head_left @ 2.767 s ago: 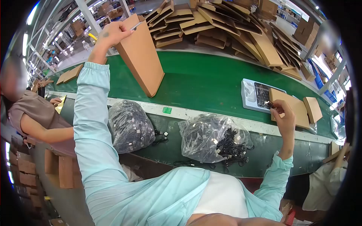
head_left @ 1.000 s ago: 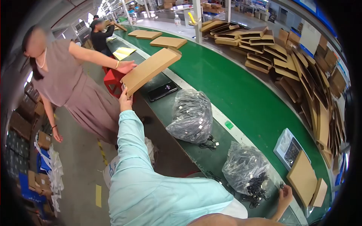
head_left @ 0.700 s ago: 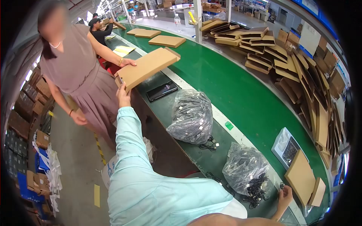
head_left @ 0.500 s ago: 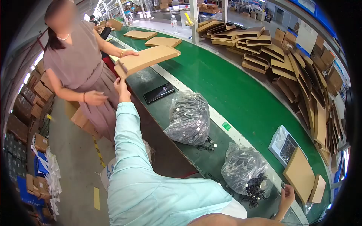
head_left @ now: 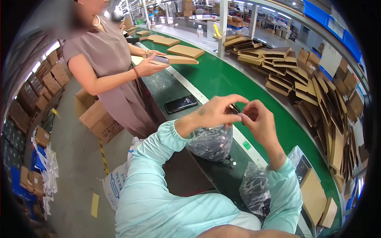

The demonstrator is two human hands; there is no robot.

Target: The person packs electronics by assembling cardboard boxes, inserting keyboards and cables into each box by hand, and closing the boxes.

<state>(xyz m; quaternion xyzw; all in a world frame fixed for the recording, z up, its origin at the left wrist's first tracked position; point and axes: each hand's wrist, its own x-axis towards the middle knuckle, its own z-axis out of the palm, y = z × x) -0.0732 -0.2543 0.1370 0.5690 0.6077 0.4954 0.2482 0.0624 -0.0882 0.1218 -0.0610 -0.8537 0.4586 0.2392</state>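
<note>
Over the green belt, my left hand (head_left: pixel 218 112) and my right hand (head_left: pixel 261 122) meet fingertip to fingertip. Pinched between them is a small black cable (head_left: pixel 235 108), mostly hidden by the fingers. Below my left hand lies a clear plastic bag of cables (head_left: pixel 212 143), with loose plugs at its lower edge. A second bag of cables (head_left: pixel 254 184) sits beside my right forearm, which partly covers it. A black phone (head_left: pixel 181 104) rests on the dark bench edge, left of my left hand.
A co-worker at the left holds a flat cardboard box (head_left: pixel 184 60) in both hands. More flat boxes (head_left: pixel 185 50) lie on the green belt (head_left: pixel 274 137). Many open cartons (head_left: pixel 285 65) are heaped along its far side. A grey-white tray (head_left: pixel 295 156) and a cardboard piece (head_left: pixel 313 194) lie at right.
My left hand has let go of the cardboard box, now in the co-worker's hands, and come back right. My right hand has risen from beside the near bag to meet it.
</note>
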